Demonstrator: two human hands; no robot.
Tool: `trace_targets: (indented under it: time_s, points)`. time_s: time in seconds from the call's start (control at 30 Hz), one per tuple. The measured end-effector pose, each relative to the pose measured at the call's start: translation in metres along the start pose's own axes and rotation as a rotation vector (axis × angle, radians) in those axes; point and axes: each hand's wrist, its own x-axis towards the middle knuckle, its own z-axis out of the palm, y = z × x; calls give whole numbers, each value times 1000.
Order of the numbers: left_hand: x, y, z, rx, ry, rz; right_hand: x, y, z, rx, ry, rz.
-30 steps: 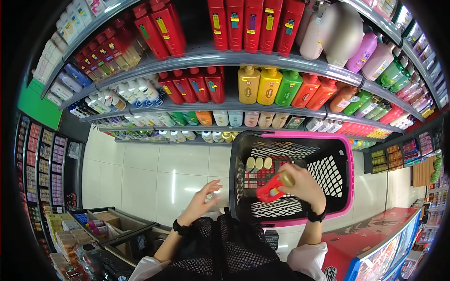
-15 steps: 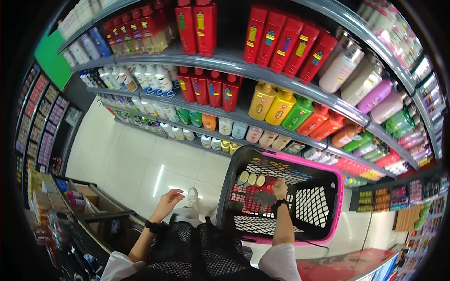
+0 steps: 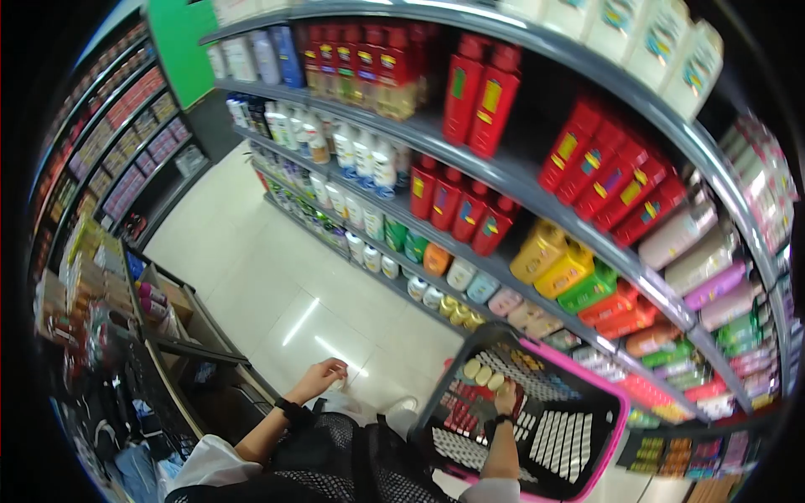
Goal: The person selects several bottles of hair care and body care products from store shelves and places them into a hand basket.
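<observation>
Since half a second ago my view has swung left and tilted, so the basket (image 3: 537,457) has slid to the lower right of the picture and the shelves (image 3: 503,180) now run slantwise above it; my right hand has stayed down inside it. Left of the basket, well apart from it, stands a low display bin (image 3: 180,327) with small goods. Nearer the basket, my left hand (image 3: 319,379) hangs out over the pale floor (image 3: 277,285), wrist banded in black, forearm bent up from the elbow, fingers loosely curled; I see nothing in that grip, which looks released. Then comes the basket itself, black mesh with a pink rim, and in it a row of pale round caps (image 3: 485,374) along the far wall beside red packs (image 3: 459,411). My right hand (image 3: 506,399) reaches straight down into it, arm nearly straight, wristband showing, fingers at the goods near the far wall; I cannot tell whether this grip is clenched on something or has let go, since the hand is small and partly hidden. As I judge it, the placing into the basket is about done, with only the withdrawal of the hand left.
</observation>
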Motion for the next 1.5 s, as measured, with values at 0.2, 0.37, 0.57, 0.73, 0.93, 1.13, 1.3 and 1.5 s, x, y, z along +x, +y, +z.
trace_targets:
  time_s: [0.2,0.37,0.57,0.73,0.93,1.13,1.3,1.5]
  points:
    - [1,-42,-17,-106,12,40,1,-32,-52,-99,229,153]
    - [6,-64,-66,-90,35,-14,-52,-229,-176,-351,741,-288]
    - [37,-146,-177,-481,162,11,-96,-489,-179,103,977,-427]
    - [36,-145,-331,-432,426,112,-78,-655,-58,419,862,-714]
    - [-7,-200,-472,-541,954,248,-63,-799,128,280,316,-834]
    - [-39,-250,-536,-538,1123,104,-16,-706,307,-231,7,-694]
    - [15,-288,-591,-492,1204,54,1,-656,414,-315,-269,-703]
    - [173,-182,-760,-322,961,238,92,-711,565,178,-520,-601]
